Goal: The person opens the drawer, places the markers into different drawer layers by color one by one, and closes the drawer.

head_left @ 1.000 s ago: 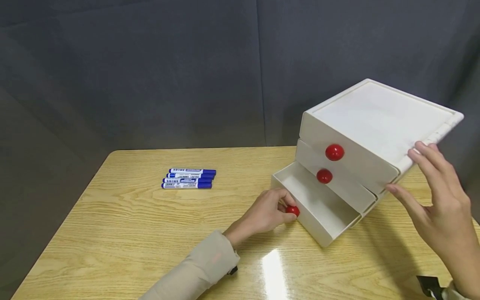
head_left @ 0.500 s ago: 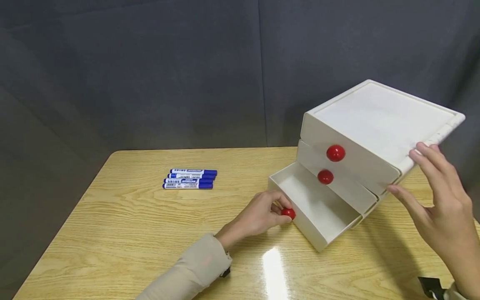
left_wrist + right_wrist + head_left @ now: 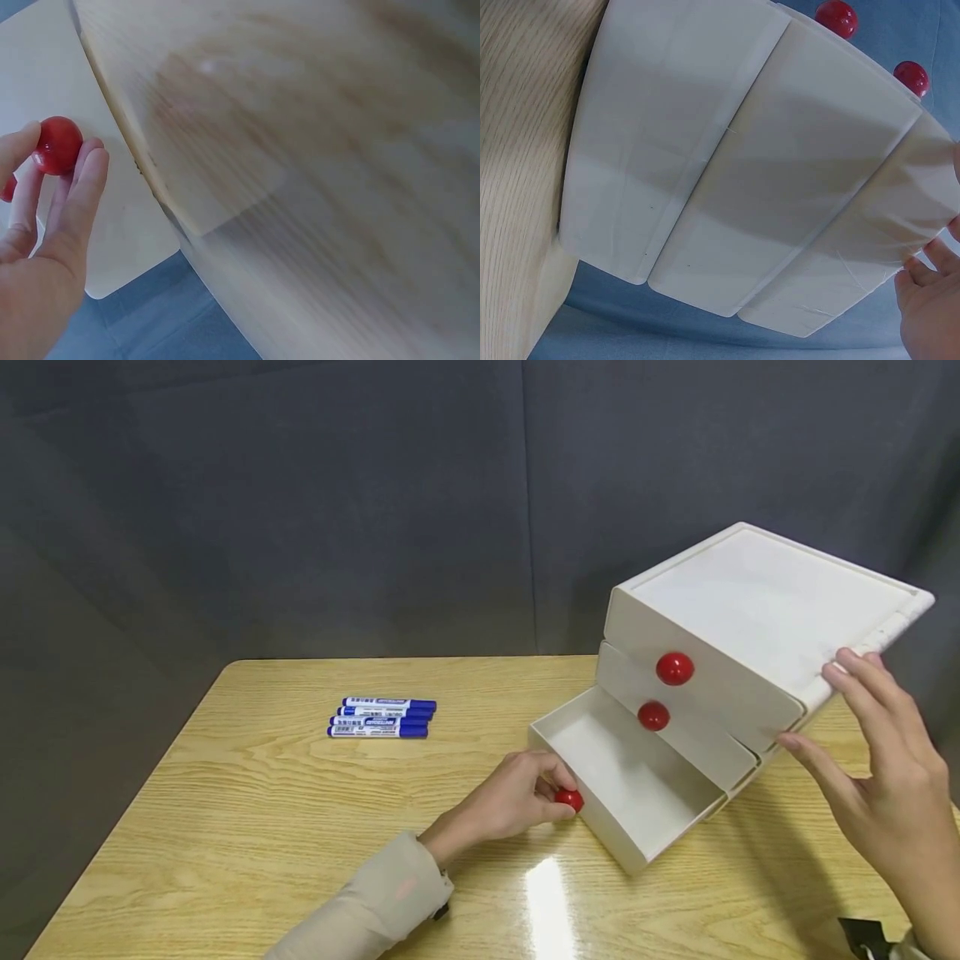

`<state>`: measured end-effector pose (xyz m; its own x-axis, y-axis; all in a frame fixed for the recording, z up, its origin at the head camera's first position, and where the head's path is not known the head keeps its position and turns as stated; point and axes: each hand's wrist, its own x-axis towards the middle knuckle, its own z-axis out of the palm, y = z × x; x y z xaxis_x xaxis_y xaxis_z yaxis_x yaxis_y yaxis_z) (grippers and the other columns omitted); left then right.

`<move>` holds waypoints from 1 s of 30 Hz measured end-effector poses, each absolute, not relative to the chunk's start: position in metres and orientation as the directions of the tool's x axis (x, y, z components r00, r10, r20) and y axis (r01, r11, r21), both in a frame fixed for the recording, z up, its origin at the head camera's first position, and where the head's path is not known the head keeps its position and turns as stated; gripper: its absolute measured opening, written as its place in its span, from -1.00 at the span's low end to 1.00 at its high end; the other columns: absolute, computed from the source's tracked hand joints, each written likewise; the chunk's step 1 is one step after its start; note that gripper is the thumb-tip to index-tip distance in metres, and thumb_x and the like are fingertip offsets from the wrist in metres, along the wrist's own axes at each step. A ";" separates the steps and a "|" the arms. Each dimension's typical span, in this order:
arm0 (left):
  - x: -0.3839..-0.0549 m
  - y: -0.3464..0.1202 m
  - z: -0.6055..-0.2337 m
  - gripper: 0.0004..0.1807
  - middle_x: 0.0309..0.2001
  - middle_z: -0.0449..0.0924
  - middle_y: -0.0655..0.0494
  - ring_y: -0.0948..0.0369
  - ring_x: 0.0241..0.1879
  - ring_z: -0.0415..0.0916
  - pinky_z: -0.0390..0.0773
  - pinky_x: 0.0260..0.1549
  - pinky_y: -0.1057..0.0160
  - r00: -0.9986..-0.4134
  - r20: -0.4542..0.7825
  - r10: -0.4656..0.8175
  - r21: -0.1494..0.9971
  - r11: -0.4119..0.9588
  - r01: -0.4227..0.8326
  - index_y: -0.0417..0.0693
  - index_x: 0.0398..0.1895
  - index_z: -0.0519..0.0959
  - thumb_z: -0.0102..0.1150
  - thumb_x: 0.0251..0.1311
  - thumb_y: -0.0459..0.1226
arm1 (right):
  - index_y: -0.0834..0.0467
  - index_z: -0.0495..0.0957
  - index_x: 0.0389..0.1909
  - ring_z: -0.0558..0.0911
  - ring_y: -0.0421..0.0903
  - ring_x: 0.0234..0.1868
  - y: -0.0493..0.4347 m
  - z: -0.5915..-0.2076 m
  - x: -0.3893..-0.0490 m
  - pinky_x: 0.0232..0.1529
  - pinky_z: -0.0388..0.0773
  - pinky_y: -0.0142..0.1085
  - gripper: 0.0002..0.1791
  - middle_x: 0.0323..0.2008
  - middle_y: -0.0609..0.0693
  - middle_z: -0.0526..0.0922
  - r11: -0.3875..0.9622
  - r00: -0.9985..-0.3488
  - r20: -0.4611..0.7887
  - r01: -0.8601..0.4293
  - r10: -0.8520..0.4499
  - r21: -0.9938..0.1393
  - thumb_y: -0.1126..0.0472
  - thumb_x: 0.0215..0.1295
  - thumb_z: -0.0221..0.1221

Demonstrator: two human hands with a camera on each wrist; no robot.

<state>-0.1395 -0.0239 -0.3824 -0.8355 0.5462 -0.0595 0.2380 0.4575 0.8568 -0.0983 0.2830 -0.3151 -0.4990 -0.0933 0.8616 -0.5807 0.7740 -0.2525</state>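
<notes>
A white three-drawer cabinet stands angled on the right, with round red knobs on its drawers. Its bottom drawer is pulled out, and the inside that shows is bare. Thumb and fingers of my left hand pinch that drawer's red knob; the left wrist view also shows this knob between the fingertips. My right hand touches the cabinet's near top edge with extended fingers, its thumb at the side. In the right wrist view, the hand is partly cut off beside the cabinet's side wall.
Several blue-capped whiteboard markers lie side by side on the left of the wood-grain table. Behind the table hangs a dark grey curtain. The upper drawer and middle drawer are closed.
My left hand has drawn the bottom drawer further out by its knob, moving toward the lower left. The right hand stays at the cabinet's edge.
</notes>
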 end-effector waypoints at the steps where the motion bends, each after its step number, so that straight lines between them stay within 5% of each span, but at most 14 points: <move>1: -0.139 -0.025 -0.382 -0.83 -0.20 0.66 0.11 0.40 -0.34 0.59 0.63 -0.29 0.50 -0.834 -0.058 0.548 0.856 0.457 0.241 -0.13 -0.26 0.65 0.38 0.10 -0.46 | 0.47 0.46 0.18 0.33 0.21 0.44 0.283 -0.315 -0.098 0.52 0.15 -0.38 -0.10 0.21 0.49 0.46 0.774 -0.500 0.861 -0.581 -0.093 -0.253 -0.34 0.32 0.03; 30: -0.133 -0.040 -0.382 -0.82 -0.20 0.63 0.11 0.40 -0.34 0.59 0.64 -0.28 0.50 -0.827 -0.089 0.555 0.847 0.479 0.230 -0.11 -0.27 0.64 0.38 0.09 -0.47 | 0.46 0.45 0.20 0.32 0.21 0.45 0.287 -0.318 -0.100 0.53 0.12 -0.39 -0.09 0.22 0.47 0.45 0.785 -0.507 0.856 -0.570 -0.105 -0.241 -0.35 0.32 0.01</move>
